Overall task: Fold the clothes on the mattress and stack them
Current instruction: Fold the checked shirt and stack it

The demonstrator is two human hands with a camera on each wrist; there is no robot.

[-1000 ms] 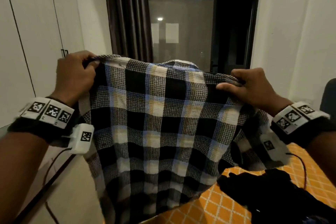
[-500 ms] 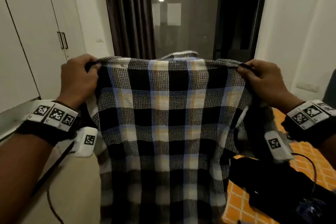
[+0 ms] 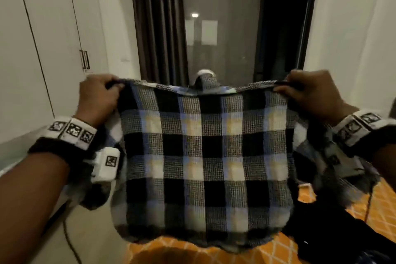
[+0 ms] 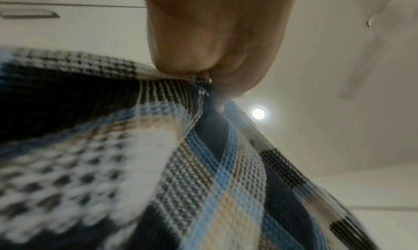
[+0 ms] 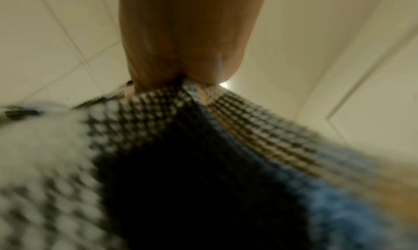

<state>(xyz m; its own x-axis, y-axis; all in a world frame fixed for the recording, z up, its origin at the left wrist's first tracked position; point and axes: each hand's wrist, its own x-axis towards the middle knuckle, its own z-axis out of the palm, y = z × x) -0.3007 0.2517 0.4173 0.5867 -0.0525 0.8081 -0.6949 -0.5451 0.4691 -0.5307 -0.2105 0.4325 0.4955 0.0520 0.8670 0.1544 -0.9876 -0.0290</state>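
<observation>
Since a second ago: hands pulled wider apart, checked shirt [image 3: 203,156] now stretched taut and flat between them, collar [image 3: 204,80] poking up at the top middle; hem lifted, hanging just above the mattress [image 3: 278,251]. Left hand [image 3: 97,96] grip: fingers curled, pinching the shirt's left shoulder seam; the left wrist view confirms cloth bunched between thumb and fingers [image 4: 210,53]. Right hand [image 3: 308,92] grip: same, pinching the right shoulder seam; right wrist view blurry but cloth is clamped in the fingers [image 5: 181,48]. Shirt is held in the air in front of the window [image 3: 235,32], back panel facing the camera, sleeves drooping behind both wrists. Dark garment [image 3: 334,233] lies on the orange-patterned mattress at lower right. Curtain [image 3: 156,23] left of window, wardrobe [image 3: 42,38] on the left wall.
</observation>
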